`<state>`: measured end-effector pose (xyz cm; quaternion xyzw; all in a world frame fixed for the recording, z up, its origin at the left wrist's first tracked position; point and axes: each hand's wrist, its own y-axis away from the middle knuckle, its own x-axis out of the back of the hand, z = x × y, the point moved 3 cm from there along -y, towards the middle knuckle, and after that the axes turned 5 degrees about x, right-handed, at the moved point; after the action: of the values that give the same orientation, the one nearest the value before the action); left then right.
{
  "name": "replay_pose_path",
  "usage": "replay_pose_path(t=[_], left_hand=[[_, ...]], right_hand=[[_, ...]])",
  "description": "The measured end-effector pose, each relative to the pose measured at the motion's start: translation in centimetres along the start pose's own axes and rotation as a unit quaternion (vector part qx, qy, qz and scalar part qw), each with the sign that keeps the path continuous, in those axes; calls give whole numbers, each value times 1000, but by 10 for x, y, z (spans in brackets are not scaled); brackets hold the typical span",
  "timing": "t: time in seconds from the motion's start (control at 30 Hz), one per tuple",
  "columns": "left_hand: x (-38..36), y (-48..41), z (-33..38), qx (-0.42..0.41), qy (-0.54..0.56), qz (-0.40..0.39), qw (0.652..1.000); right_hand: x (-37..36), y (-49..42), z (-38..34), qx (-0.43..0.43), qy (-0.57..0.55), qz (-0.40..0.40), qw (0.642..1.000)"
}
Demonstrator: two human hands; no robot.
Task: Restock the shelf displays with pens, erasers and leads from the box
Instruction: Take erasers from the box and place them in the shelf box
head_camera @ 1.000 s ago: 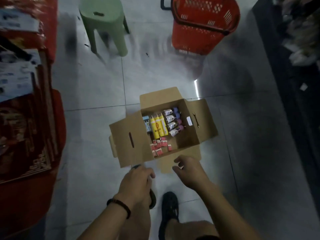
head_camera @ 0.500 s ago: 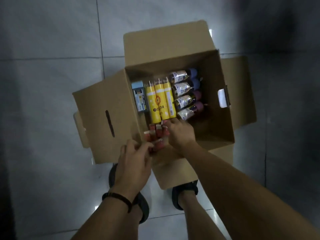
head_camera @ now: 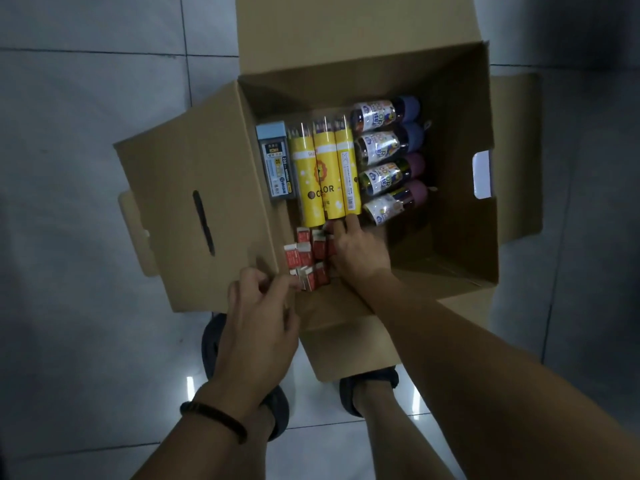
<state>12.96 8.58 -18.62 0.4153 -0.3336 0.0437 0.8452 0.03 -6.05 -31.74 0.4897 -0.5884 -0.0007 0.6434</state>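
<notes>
Your right hand lies knuckles-up inside the cardboard box. Its fingers bend down over the small red eraser packs, and one fingertip touches the near end of the yellow tubes. Whether those fingers have hold of a pack is hidden under the hand. Your left hand sits at the box's near left corner, fingers loosely curled and thumb close to them, right against the nearest red pack. The blur there keeps you from telling whether it pinches anything.

The eraser packs are little rectangular cartons, red with white ends, jumbled in a cluster on the box floor at the near left. Beyond them three smooth yellow cylinders lie side by side, printed "COLOR", with coloured pencil tips showing at their far ends. Just left of them a flat grey lead case with a pale blue cap lies along the left wall. To their right, four glossy clear tubes with printed labels and rounded blue and purple caps lie in a slanted row.

The box is plain brown board with its flaps folded outward and a slot handle cut in each side. It stands on glossy grey floor tiles. A black band circles your left wrist, and your dark shoes show beneath the near flap.
</notes>
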Motion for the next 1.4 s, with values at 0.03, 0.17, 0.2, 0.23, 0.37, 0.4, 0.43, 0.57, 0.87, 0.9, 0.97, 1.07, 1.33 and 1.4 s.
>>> replay_pose_path(t=[0.03,0.17,0.2,0.23,0.37,0.4,0.43,0.57,0.87,0.9,0.97,1.07,1.33,1.4], left_hand=[[-1,-1,1,5,2,2,1000],[-3,-3,4,31,7,16,999],[-4,-3,4,35,6,21,999],[-5,-3,5,38,7,23,999],[-6,-3,4,40,16,34,998],[-6,-3,3,37,18,36,999],[-6,-3,3,34,19,37,999],[-3,-1,2,29,24,33,999],[-4,-2,8,45,44,58,996],[-5,-2,8,41,44,59,996],[-7,-1,7,38,42,61,996],[-8,-2,7,42,48,70,996],[-9,-8,7,51,44,66,996],[-8,-9,5,53,44,67,995]], right_hand=[[-1,-2,0,0,-9,-1,1000],[-3,-5,-1,-5,-30,-6,1000],[-5,-5,0,-7,-28,-9,1000],[-6,-5,1,-10,-28,-11,1000],[-7,-6,2,-19,-82,2,996],[-7,-6,2,-24,-91,2,996],[-6,-5,2,-27,-94,-1,995],[3,4,8,-58,-143,5,988],[1,8,-6,-154,-205,-9,966],[0,7,-8,-158,-206,0,966],[-4,5,-10,-154,-208,8,966],[-7,3,-11,-136,-214,1,967],[-17,-16,-13,-257,-334,-24,906],[-14,-16,-16,-285,-400,-37,870]])
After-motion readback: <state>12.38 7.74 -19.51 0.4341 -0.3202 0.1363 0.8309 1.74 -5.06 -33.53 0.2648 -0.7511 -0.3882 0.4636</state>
